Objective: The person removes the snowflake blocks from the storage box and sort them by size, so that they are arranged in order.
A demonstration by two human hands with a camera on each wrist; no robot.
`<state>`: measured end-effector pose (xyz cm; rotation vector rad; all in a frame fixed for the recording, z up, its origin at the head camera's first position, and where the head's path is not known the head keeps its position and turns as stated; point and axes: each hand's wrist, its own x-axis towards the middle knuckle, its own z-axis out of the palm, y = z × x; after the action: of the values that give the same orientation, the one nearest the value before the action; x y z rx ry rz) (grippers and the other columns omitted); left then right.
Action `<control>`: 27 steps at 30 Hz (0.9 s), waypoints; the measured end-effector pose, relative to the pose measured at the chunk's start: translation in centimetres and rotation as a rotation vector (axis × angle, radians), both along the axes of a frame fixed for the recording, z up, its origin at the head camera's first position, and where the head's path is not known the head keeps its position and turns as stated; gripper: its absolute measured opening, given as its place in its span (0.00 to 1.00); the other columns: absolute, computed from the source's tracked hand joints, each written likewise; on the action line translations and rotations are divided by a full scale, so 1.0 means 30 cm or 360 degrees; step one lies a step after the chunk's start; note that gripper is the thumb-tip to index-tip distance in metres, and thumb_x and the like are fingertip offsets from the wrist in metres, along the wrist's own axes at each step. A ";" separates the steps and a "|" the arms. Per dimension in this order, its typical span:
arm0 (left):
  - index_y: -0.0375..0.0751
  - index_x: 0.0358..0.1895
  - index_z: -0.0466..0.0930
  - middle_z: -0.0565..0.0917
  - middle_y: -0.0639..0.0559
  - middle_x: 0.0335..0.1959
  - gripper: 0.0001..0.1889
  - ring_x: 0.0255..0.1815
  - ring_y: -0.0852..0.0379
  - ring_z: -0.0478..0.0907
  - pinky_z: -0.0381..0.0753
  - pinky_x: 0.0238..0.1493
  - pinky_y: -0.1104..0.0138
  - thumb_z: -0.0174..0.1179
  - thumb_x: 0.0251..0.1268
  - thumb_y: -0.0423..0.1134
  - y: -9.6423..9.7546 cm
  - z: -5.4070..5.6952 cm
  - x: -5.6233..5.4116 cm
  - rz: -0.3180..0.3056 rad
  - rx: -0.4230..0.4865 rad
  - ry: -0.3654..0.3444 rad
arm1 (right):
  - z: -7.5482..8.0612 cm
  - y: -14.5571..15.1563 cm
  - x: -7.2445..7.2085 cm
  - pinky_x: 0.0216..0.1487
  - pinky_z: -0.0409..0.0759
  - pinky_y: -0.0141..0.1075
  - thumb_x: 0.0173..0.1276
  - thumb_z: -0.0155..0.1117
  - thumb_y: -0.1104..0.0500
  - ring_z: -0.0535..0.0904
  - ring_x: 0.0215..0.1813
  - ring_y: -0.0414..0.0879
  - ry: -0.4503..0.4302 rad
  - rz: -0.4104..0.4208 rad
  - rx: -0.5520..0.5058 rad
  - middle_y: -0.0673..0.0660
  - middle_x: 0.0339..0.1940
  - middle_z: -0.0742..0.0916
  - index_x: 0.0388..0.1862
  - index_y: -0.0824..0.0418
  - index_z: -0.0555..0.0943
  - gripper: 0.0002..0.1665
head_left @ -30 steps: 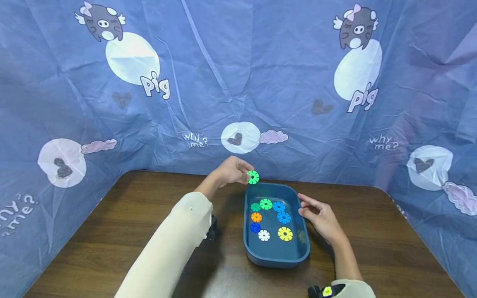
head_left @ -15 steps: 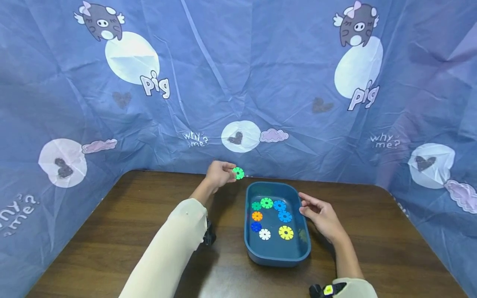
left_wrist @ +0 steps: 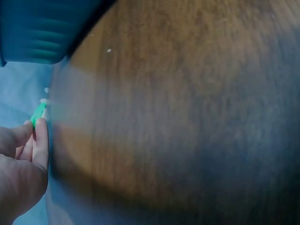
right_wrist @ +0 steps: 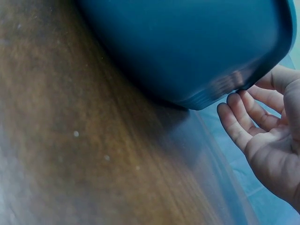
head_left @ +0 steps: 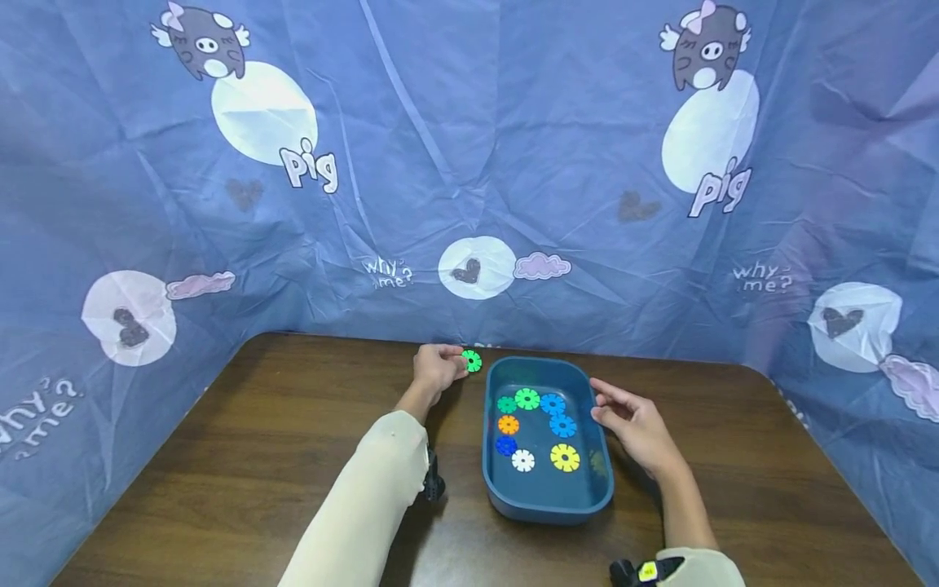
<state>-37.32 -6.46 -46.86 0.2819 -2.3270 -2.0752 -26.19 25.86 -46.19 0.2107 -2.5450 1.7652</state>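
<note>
At the table's far edge, left of the blue bin [head_left: 548, 515], my left hand [head_left: 436, 368] pinches a bright green notched plastic disc [head_left: 475, 356] between thumb and fingers. Seen edge-on in the left wrist view, the disc [left_wrist: 38, 113] sticks out past the fingertips. My right hand [head_left: 640, 432] is at the bin's right side, its fingertips against the wall near the rim and its fingers loosely extended. Inside the bin lie several similar discs: a light green one [head_left: 526, 392], an orange one [head_left: 503, 421], a white one [head_left: 523, 468] and a yellow one [head_left: 565, 468] among them.
The brown wooden table [head_left: 293, 456] stretches out on both sides of the bin. A blue printed cloth [head_left: 411, 163] hangs behind the table's far edge. Small white specks [left_wrist: 108, 50] lie on the tabletop.
My left hand has carried the green disc leftward from the bin's far left corner, then lowered it toward the table. The right hand stays at the bin's side.
</note>
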 end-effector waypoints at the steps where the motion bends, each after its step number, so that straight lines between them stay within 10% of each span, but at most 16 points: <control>1: 0.26 0.52 0.85 0.87 0.35 0.44 0.12 0.39 0.49 0.89 0.88 0.39 0.67 0.61 0.68 0.21 0.002 -0.005 -0.001 0.0008 0.0001 -0.0006 | 0.000 0.000 0.001 0.49 0.83 0.31 0.74 0.66 0.61 0.78 0.49 0.46 0.0003 0.0002 0.0000 0.65 0.53 0.81 0.72 0.62 0.76 0.28; 27: 0.19 0.51 0.83 0.87 0.30 0.41 0.12 0.36 0.47 0.89 0.88 0.36 0.66 0.63 0.65 0.19 -0.017 -0.003 -0.008 -0.0087 -0.0135 0.0052 | -0.003 0.006 -0.001 0.50 0.81 0.28 0.75 0.66 0.58 0.76 0.52 0.51 -0.0006 -0.0009 0.0032 0.64 0.55 0.82 0.72 0.60 0.76 0.28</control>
<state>-37.57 -6.96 -46.96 0.1831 -2.4222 -1.9817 -26.21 26.05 -46.27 0.2007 -2.5642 1.7400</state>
